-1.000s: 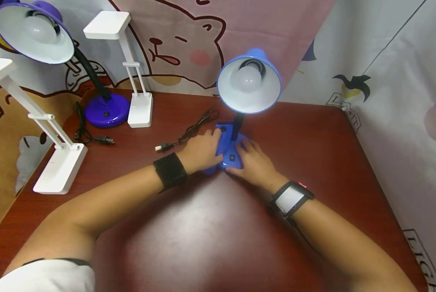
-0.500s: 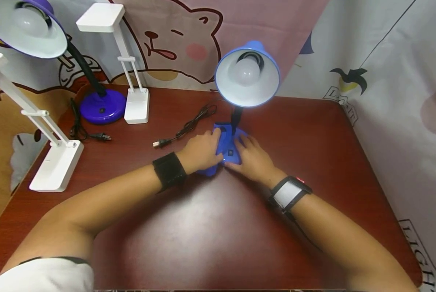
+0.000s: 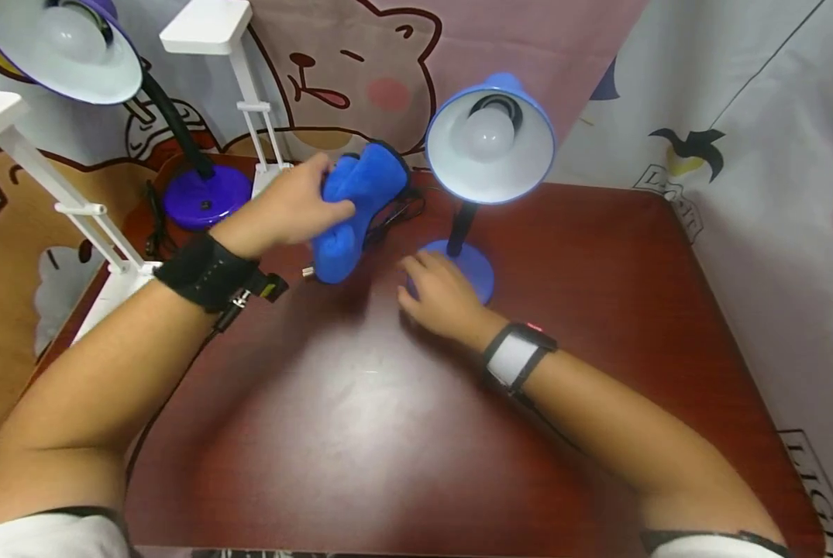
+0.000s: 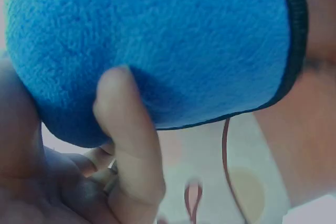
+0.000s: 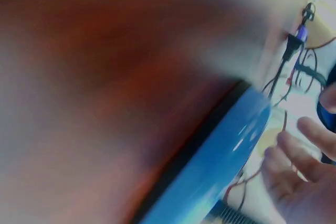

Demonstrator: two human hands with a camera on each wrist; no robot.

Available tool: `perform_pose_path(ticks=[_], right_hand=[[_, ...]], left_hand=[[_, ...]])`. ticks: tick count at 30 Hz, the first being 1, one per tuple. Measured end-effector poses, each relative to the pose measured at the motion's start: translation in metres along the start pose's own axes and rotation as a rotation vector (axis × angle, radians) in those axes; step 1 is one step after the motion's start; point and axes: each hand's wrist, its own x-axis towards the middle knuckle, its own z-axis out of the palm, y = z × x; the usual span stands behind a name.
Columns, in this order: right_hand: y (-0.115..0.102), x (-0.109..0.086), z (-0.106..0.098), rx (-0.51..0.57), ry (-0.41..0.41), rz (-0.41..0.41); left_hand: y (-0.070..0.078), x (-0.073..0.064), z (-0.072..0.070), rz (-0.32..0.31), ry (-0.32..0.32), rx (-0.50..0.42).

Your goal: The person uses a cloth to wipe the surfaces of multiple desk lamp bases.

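Above a red-brown table (image 3: 597,271), seen from the head, your left hand (image 3: 283,209) grips a blue cloth (image 3: 363,190), left of the blue lamp (image 3: 538,151), while your right hand (image 3: 447,302) lies at the lamp's base (image 3: 477,271), contact unclear. From the left wrist, your fingers (image 4: 131,135) press plush pile: probably light, soft, unbreakable, best held by its bunched middle. From the right wrist, your fingers bend loosely, holding nothing, near the base, likely hard and slick

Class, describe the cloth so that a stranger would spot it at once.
Start at the reddish-brown table and look toward its far side, left of the blue lamp. The left hand has a blue cloth in its grip. Unlike the lamp's smooth, shiny blue base, it is fuzzy with a dark edging.
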Motion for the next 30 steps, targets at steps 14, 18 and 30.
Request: perform_pose_path(ticks=[14,18,30], right_hand=[[-0.013,0.062,0.023,-0.292,-0.334,0.156],[-0.017,0.036,0.018,-0.429,-0.331,0.135],[0.016,-0.03,0.007,-0.424,-0.4,0.199]], left_hand=[[-0.022,0.015,-0.003,-0.028,0.032,0.0],[-0.021,0.016,0.003,-0.031,0.03,0.02],[-0.008,0.028,0.034,0.007,0.001,0.055]])
